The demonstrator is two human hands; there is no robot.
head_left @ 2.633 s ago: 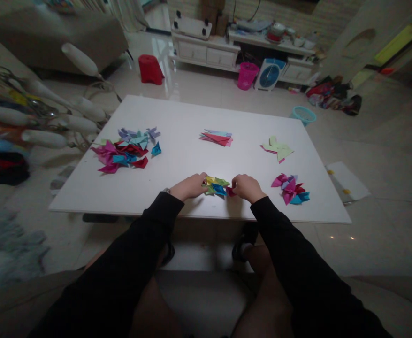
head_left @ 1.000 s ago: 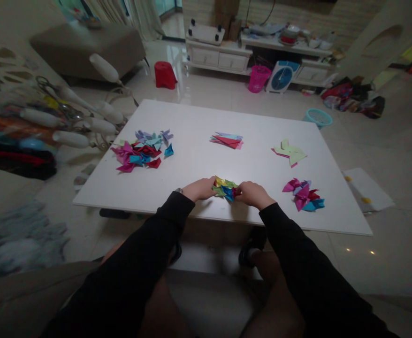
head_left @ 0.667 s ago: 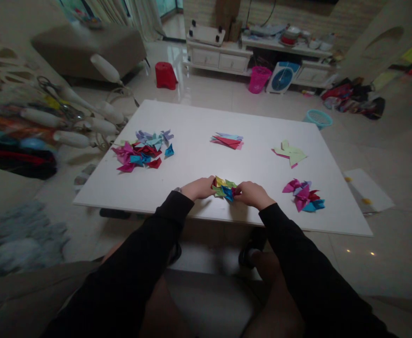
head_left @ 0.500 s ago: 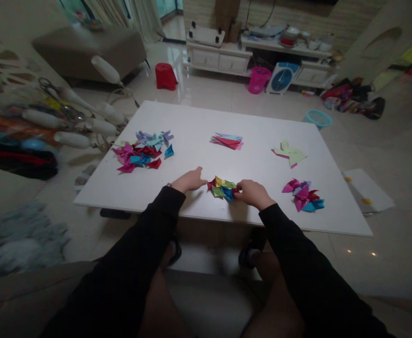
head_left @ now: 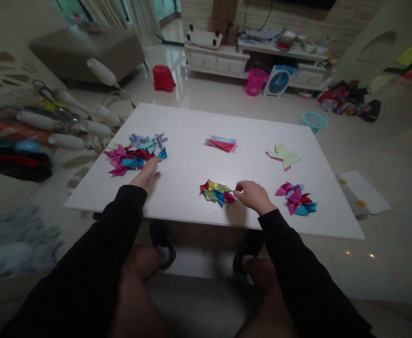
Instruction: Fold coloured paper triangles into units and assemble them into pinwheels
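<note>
your left hand [head_left: 147, 174], fingers parted, hung by the lone blue piece [head_left: 163, 153] toward the table's [head_left: 185, 164] left edge; your right hand [head_left: 253, 195] curled at the cluster [head_left: 220, 197] near the front edge, grip unclear. you seemed to be picking; a light pinch seemed needed.

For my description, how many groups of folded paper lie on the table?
5: the left pile, the far middle stack, the mostly green group at far right, the near right pile, and the near middle cluster. Some pieces inside may be hidden.
</note>
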